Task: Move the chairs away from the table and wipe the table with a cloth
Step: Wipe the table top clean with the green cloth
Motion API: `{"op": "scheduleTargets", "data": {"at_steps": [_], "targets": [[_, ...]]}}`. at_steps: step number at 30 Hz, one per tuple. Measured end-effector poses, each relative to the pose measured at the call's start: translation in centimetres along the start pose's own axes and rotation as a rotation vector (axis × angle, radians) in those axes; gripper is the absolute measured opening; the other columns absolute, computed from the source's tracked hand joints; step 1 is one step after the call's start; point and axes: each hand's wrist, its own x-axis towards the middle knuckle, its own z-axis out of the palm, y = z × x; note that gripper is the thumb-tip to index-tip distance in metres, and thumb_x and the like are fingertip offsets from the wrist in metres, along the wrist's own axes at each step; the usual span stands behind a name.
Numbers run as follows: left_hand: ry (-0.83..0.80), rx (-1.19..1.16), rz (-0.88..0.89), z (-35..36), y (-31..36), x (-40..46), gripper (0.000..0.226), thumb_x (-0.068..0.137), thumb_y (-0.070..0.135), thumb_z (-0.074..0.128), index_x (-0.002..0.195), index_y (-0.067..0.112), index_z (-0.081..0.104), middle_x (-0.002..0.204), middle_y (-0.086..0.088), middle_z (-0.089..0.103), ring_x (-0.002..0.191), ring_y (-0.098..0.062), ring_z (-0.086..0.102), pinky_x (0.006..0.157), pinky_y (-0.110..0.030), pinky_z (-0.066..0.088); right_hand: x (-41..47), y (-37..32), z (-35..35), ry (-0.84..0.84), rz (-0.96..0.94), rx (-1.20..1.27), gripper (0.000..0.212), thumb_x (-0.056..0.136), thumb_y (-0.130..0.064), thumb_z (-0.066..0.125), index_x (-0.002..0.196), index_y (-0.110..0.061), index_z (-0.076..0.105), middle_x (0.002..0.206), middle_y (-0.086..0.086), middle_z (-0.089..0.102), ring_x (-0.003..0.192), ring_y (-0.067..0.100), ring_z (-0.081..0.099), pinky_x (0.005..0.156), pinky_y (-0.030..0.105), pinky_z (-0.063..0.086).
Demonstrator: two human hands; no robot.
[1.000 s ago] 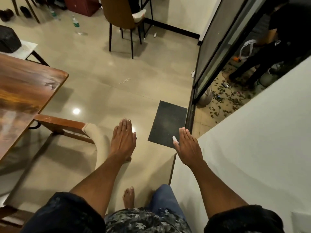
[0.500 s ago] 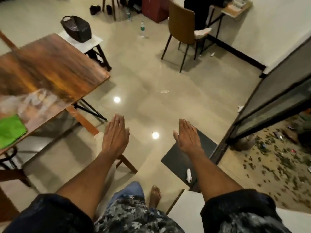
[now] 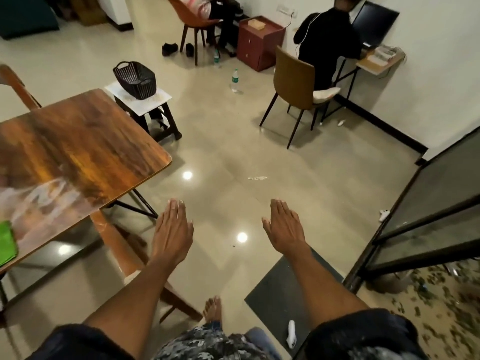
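Both hands — left hand (image 3: 172, 233) and right hand (image 3: 285, 228) — hovered flat, holding nothing; the chair (image 3: 122, 252) below-left risked tripping feet.

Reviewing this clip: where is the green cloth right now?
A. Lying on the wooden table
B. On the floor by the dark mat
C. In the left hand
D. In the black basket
A: the green cloth lies flat on the brown wooden table at its near left edge; both hands are empty.

Both arms outstretched, left grip (image 3: 172, 231) and right grip (image 3: 284, 227) flat (fingers straight, palms down).
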Motion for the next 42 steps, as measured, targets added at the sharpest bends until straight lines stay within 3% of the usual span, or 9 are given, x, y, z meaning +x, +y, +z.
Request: {"op": "scheduleTargets", "data": {"at_steps": [7, 17, 24, 42], "targets": [[0.049, -0.011, -0.002, -1.7, 1.8, 8.0, 0.064, 0.112, 0.032, 0.037, 0.166, 0.001, 0.021, 0.175, -0.02, 0.013, 0.164, -0.03, 0.013, 0.131, -0.045, 0.018, 7.2, 2.1, -2.8, 0.037, -0.012, -0.013, 0.066, 0.114, -0.044, 0.028, 0.167, -0.006, 0.013, 0.175, 0.012, 0.02, 0.164, 0.026, 0.016, 0.129, 0.04, 0.023], [0.112, -0.051, -0.147, -3.3, 3.5, 17.7, 0.064, 0.112, 0.033, 0.036, 0.166, 0.002, 0.019, 0.175, -0.019, 0.012, 0.163, -0.032, 0.014, 0.13, -0.048, 0.019, 21.5, 3.7, -5.4, 0.021, -0.16, -0.015, 0.066, 0.114, -0.042, 0.032, 0.166, -0.005, 0.015, 0.174, 0.013, 0.021, 0.164, 0.026, 0.015, 0.129, 0.04, 0.021], [0.101, -0.033, -0.35, -5.2, 0.0, 18.6, 0.066, 0.114, 0.032, 0.029, 0.168, 0.003, 0.007, 0.176, -0.016, -0.005, 0.165, -0.028, -0.001, 0.132, -0.045, 0.007, 29.5, -2.9, -7.0, 0.007, -0.385, -0.027, 0.065, 0.114, -0.041, 0.035, 0.165, -0.006, 0.017, 0.174, 0.013, 0.022, 0.163, 0.027, 0.016, 0.128, 0.041, 0.022], [0.188, -0.076, -0.515, -10.0, -16.7, 24.1, 0.066, 0.114, 0.037, 0.029, 0.167, 0.001, 0.013, 0.176, -0.02, 0.004, 0.164, -0.032, 0.005, 0.131, -0.049, 0.008, 40.4, -23.6, -11.2, 0.054, -0.647, -0.056, 0.066, 0.115, -0.04, 0.031, 0.167, -0.004, 0.013, 0.176, 0.016, 0.017, 0.164, 0.028, 0.014, 0.13, 0.042, 0.02]]}}
